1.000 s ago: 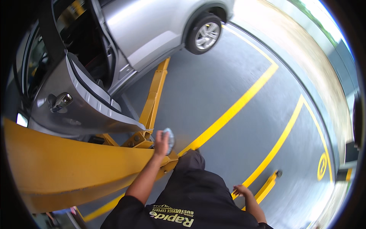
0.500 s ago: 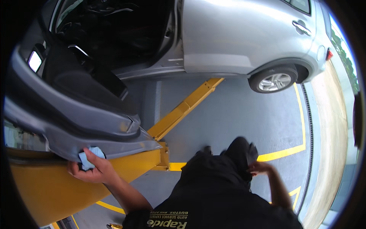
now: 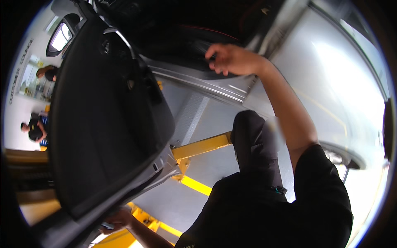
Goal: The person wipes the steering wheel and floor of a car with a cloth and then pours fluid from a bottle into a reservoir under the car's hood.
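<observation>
The car door (image 3: pixel 103 124) stands left, its mirror (image 3: pixel 61 37) at the far end. Right of the door lies the sill (image 3: pixel 198 84), with the right hand (image 3: pixel 235 60) before it. The left hand (image 3: pixel 119 219) is at the door's near edge; a lift arm (image 3: pixel 202 147) lies between door and leg (image 3: pixel 253 144).

A grey floor (image 3: pixel 213 165) is seen. A thick yellow line (image 3: pixel 196 186) is painted on it, and more yellow is painted lower down. A long, pale strip (image 3: pixel 194 118) is set across it. A yellow beam (image 3: pixel 202 146) is stretched above; whether the floor is touched cannot be told.
</observation>
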### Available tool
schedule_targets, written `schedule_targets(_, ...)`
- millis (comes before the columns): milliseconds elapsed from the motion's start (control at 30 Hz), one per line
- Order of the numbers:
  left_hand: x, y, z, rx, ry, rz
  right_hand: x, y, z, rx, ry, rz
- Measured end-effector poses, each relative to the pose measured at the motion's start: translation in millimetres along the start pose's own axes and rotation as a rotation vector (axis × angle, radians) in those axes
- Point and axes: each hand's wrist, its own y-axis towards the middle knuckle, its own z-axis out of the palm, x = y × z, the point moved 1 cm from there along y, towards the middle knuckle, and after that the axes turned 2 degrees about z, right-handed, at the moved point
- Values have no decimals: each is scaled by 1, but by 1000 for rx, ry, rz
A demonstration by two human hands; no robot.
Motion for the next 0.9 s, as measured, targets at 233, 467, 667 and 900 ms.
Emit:
schedule_targets(233, -123, 32, -50, 668, 512, -806, 10, 157, -56, -13, -217, 111)
schedule_targets(467, -125, 31, -41, 728, 865, -604, 73, 188, -85, 462, -621, 21)
schedule_targets(667, -139, 38, -34, 1036, 1164, -703, 45, 192, -108, 637, -584, 35)
schedule_targets(900, -174, 82, 0, 704, 967, -1165, -32, 136, -72, 774, -374, 38)
